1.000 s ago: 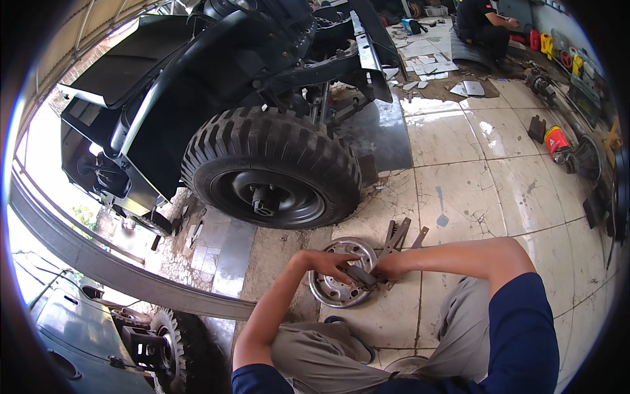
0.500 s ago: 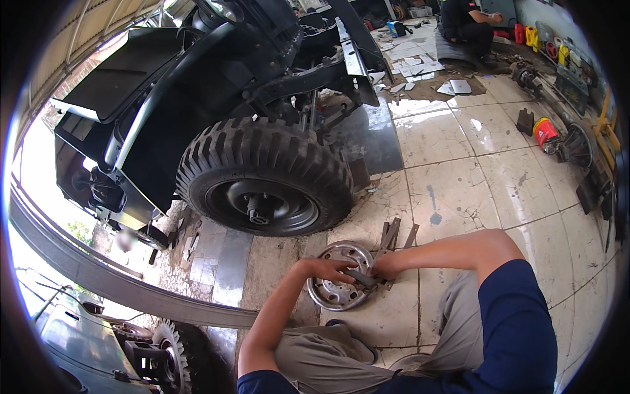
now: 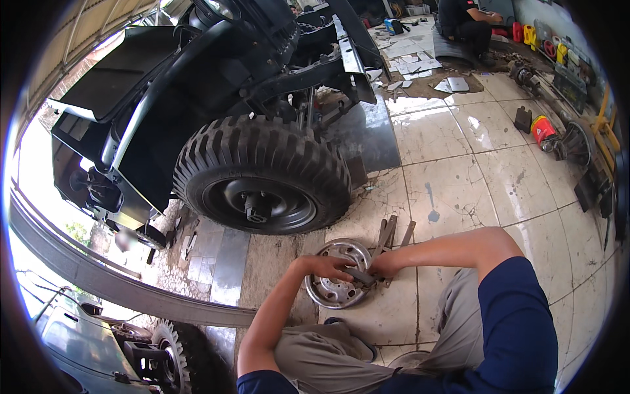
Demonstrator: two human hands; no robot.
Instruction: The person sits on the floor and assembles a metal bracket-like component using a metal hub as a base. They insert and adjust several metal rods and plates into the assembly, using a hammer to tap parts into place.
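A round silver metal wheel cover (image 3: 336, 299) with holes round its rim lies on the floor in front of me. Over its right side is a short, flat, dark grey metal piece (image 3: 359, 276). My left hand (image 3: 328, 268) reaches across the cover, its fingers closed on the near left end of this piece. Gripping the piece's other side is my right hand (image 3: 384, 264), whose fingertips are mostly hidden. Beyond my right hand, flat rusty metal bars (image 3: 387, 233) lie crossed, partly covered by that hand and the wheel cover.
A dark vehicle with a big knobbly tyre (image 3: 262, 177) stands just ahead to the left. A long grey metal beam (image 3: 131, 285) runs along my left. On the right are a red can (image 3: 543, 131) and axle parts (image 3: 577, 144). Another person (image 3: 462, 26) sits at the back.
Both hands stay at the metal piece with almost no movement. The whole view has shifted very slightly.
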